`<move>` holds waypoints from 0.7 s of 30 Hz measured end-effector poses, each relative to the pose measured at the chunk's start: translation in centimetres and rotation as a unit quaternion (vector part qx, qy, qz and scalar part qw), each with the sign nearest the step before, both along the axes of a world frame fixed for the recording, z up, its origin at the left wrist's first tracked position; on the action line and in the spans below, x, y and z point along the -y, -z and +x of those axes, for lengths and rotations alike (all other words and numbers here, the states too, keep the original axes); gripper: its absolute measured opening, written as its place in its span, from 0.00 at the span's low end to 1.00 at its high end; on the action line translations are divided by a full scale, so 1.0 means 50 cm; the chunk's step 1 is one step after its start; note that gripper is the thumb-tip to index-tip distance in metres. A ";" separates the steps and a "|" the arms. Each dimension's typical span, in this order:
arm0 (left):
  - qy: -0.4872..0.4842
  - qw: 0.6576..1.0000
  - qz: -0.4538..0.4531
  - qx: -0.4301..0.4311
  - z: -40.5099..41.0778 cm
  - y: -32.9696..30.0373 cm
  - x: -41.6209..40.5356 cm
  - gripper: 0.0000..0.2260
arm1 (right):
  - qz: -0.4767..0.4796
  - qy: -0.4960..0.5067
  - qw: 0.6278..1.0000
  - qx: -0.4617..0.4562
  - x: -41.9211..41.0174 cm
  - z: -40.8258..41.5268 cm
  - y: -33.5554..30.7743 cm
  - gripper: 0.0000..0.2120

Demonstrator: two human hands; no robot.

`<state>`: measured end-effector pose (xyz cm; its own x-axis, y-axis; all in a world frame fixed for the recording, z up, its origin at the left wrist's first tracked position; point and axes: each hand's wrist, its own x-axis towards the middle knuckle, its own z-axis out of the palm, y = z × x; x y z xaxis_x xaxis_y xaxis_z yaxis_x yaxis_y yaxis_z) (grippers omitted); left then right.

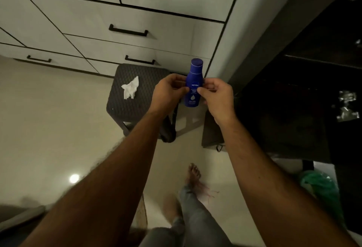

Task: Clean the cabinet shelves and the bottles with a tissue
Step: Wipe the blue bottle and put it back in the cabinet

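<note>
A blue Nivea bottle [194, 79] stands upright in the air between both hands, its cap on top. My left hand [170, 94] pinches its left side and my right hand [216, 96] pinches its right side, thumbs on the label. A crumpled white tissue [130, 88] lies on the dark woven stool [137, 107] to the left of the hands; neither hand touches it. The open dark cabinet [305, 90] is at the right, its shelves mostly in shadow.
White drawers with black handles [128, 30] fill the wall behind the stool. A green plastic bag [321, 186] lies on the floor at the lower right. My bare foot [194, 176] stands on the pale floor below the hands.
</note>
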<state>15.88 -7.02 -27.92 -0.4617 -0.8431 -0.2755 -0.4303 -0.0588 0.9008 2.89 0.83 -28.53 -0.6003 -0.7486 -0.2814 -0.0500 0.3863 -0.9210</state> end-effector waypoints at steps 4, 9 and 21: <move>0.007 0.999 -0.033 -0.016 -0.008 -0.012 -0.090 0.12 | -0.018 0.031 0.999 -0.002 -0.092 0.006 -0.024 0.12; 0.034 0.998 -0.035 -0.040 -0.051 -0.049 -0.204 0.11 | -0.032 0.059 0.997 -0.026 -0.224 -0.021 -0.072 0.10; 0.141 0.984 -0.104 0.016 -0.312 -0.016 -0.361 0.14 | -0.021 0.130 0.990 -0.059 -0.420 -0.257 -0.025 0.10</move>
